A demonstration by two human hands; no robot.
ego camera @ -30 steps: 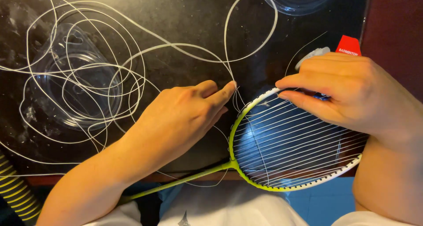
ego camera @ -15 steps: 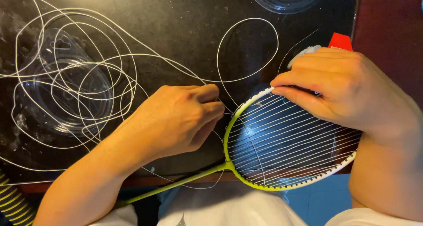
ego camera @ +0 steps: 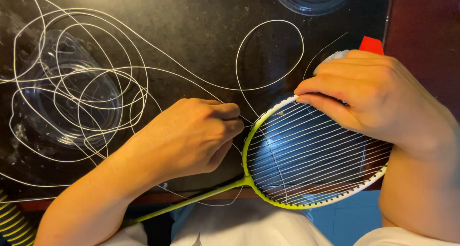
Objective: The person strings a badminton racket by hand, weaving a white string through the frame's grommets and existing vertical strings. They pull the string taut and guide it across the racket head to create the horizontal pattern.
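while a red tab (ego camera: 371, 45) poked out behind the right hand (ego camera: 378, 100), curled loosely over the racket (ego camera: 311, 155) rim; left hand (ego camera: 191, 138) fisted just beside the frame, pinching white string (ego camera: 143, 45).

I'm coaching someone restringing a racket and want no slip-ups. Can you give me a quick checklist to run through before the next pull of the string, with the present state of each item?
1. Frame steadied: ok. The right hand presses on the top rim of the racket head.
2. String gripped: ok. The left hand is closed around the white string beside the frame's left edge.
3. Slack free of knots: cannot tell. Many loops overlap across the black table.
4. Slack clear of objects: not ok. Loops lie over the clear plastic container.
5. Strings already in place lie even: ok.
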